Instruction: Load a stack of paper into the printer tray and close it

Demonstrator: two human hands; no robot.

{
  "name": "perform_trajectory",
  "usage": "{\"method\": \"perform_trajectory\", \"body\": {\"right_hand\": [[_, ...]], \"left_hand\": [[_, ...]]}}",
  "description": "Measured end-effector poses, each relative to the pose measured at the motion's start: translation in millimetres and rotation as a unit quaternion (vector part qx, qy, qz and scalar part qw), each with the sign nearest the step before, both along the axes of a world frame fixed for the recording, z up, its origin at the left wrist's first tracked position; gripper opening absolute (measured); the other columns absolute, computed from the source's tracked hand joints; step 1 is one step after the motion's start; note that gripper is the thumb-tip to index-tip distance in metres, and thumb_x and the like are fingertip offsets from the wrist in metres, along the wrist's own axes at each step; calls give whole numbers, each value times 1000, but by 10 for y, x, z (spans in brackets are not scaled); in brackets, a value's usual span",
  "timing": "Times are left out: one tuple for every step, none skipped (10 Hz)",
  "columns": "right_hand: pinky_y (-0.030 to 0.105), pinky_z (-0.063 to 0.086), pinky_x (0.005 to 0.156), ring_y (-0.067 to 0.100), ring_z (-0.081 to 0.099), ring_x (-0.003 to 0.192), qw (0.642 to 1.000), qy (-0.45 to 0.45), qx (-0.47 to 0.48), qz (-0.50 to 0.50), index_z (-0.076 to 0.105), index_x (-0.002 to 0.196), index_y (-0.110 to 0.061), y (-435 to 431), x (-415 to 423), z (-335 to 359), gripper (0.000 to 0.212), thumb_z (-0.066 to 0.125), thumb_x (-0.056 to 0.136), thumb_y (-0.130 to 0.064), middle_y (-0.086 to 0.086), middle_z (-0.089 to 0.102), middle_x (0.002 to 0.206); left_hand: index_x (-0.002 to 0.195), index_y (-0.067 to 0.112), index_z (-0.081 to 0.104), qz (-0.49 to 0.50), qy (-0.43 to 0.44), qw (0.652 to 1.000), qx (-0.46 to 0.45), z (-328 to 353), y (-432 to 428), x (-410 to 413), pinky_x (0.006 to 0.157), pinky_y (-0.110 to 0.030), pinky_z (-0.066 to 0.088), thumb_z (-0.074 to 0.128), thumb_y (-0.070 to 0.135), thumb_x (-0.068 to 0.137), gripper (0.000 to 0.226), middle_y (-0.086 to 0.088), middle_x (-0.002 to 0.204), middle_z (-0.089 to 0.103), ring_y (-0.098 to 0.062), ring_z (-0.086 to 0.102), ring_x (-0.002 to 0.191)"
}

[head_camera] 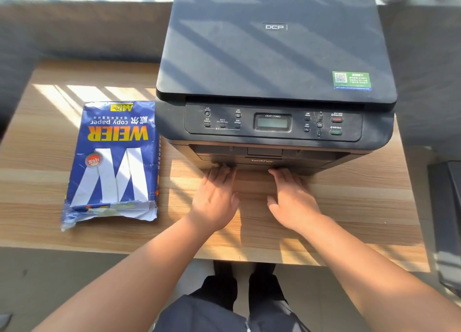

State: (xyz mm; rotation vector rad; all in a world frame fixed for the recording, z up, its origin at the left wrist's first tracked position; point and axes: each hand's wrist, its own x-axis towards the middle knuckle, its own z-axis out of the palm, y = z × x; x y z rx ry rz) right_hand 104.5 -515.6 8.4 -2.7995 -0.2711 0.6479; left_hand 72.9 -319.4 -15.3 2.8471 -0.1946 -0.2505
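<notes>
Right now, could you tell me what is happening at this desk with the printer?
A person stands at a wooden table, with the left hand and right hand laid flat, fingertips at the bottom front edge of a black Brother DCP-7080 printer, where its paper tray sits. The tray looks shut. A torn-open blue pack of Weier A4 copy paper lies beside the printer, untouched. Neither hand holds anything.

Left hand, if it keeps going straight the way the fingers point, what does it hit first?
The left hand points away from the person at the lower front of the printer. Its fingertips look to be at that front edge already, probably the paper tray's front, though shadow hides whether they touch.
</notes>
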Motion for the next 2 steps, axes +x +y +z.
{"method": "perform_trajectory", "body": {"right_hand": [[33,52,102,17,69,113,948,23,277,-156,68,120,-27,-183,-67,727,27,66,92,-29,-2,74,121],[23,57,89,19,76,96,834,-89,506,-198,71,112,-20,-485,-52,1932,23,68,91,-29,-2,80,105]], "left_hand": [[138,3,46,-13,-32,999,-28,8,71,-225,119,-48,30,57,22,85,57,-17,148,47,-36,36,142],[139,6,45,-10,-34,999,-28,123,116,-444,122,-48,24,59,20,85,57,-15,155,38,-35,27,148]]}}
